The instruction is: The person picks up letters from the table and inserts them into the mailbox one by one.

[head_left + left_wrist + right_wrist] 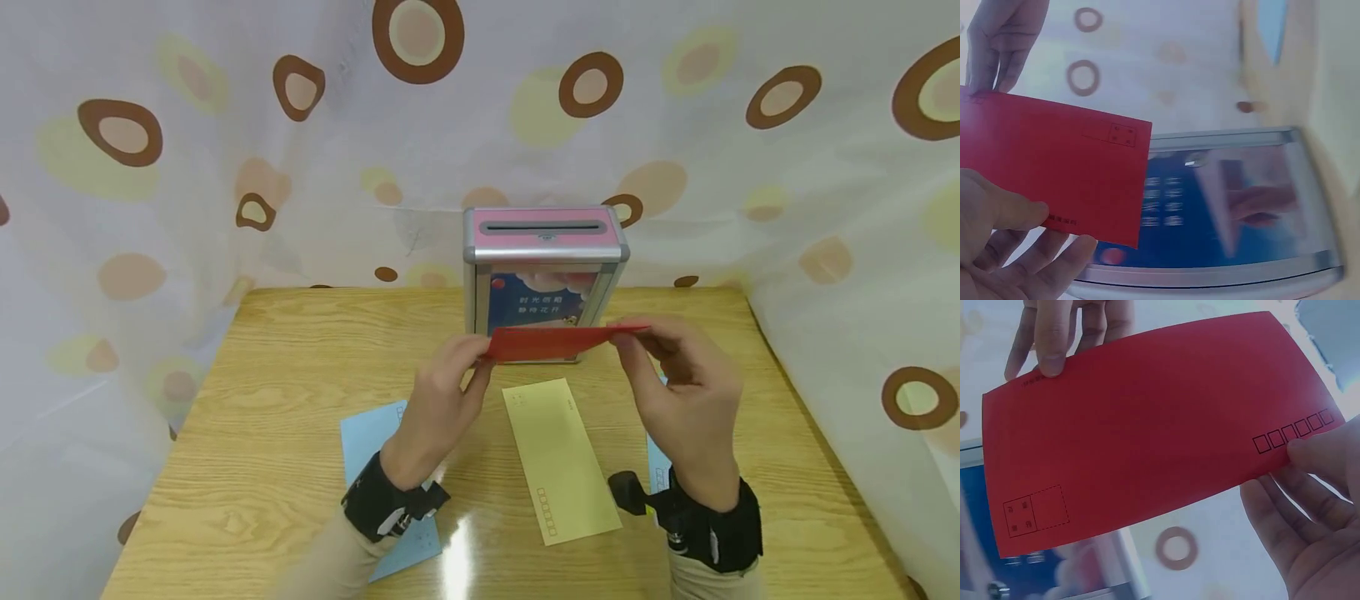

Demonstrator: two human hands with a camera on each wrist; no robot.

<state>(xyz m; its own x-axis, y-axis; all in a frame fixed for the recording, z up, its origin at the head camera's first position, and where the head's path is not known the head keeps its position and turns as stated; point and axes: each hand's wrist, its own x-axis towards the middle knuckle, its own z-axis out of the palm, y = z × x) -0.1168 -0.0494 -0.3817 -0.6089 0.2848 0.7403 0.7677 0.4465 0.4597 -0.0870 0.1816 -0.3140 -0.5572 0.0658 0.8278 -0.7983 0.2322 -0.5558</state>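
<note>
Here in the head view, both hands are at work: the left hand pinches one end of a red envelope, and the right hand pinches the other. The envelope is up off the table, seen almost edge-on, across the lower front of a pink-topped, silver-edged box with a slot in its lid. Below lies a yellow envelope, flat and slanted; one blue envelope sits partly under the left forearm, another blue envelope partly behind the right hand and wrist.

Over to the left wrist: thumb on the red face, the other fingers at its lower edge, the right hand gripping the edge at top. The box's blue front panel shows behind, a little blurred.

And the right wrist gives the broad red face! Six printed squares run beside the right thumb, a stamp frame sits at the lower left corner, and the left hand's thumb presses the upper edge.
</note>
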